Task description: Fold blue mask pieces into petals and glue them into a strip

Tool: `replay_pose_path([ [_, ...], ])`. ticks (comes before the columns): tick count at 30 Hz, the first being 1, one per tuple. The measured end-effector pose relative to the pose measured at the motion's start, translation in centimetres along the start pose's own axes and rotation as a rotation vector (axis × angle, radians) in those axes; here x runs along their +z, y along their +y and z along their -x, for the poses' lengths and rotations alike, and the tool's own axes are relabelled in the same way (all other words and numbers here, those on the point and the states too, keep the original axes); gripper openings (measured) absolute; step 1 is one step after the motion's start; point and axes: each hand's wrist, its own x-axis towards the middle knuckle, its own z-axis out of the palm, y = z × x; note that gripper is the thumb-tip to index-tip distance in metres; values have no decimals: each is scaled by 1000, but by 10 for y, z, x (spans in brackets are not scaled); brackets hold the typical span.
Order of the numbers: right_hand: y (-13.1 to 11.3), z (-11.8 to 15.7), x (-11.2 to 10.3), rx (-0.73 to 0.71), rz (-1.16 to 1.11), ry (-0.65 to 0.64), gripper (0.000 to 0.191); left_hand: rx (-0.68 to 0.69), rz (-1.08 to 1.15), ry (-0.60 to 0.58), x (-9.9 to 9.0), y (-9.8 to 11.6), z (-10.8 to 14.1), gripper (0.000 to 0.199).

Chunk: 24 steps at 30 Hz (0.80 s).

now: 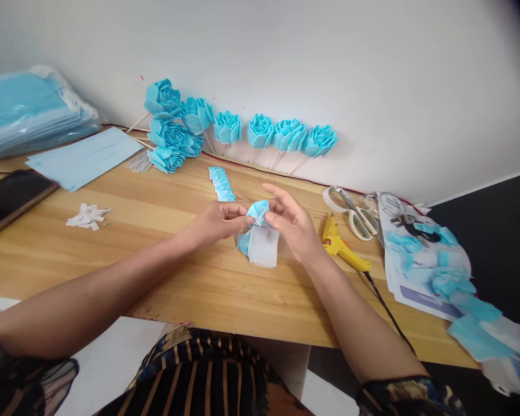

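Both hands are working at the middle of the desk (177, 289). The left hand (219, 221) is pinching the blue-and-white piece (260, 214) between thumb and fingers at its 9 o'clock side; the right hand (292, 224) is gripping the 3 o'clock side with thumb and bent fingers. This two-sided hold is probably keeping the small, soft material steady, while its white flap (263, 247) is hanging free toward 6 o'clock.

Just beyond, at 11 o'clock from the piece, a strip of blue petals (222, 184) is lying within easy reach. The yellow glue gun (340, 247) is resting near the right forearm at 4 o'clock, its nozzle pointing toward 12, seemingly to keep the tip turned away from the body. The scissors (359, 216) are lying at 3 o'clock, handy for the right hand. White scraps (88, 216) are sitting at 9 o'clock, apart from the hands. Between 10 and 2 o'clock, blue flowers (261, 131) on sticks are standing along the wall (398, 104), some bunching together; leaning there is likely sparing their petals from being crushed.
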Motion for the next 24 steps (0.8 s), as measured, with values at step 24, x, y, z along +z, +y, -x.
replay_pose_path([
  [24, 1, 2, 3, -35, 94, -10, 48, 10, 16, 55, 3, 1, 1, 21],
])
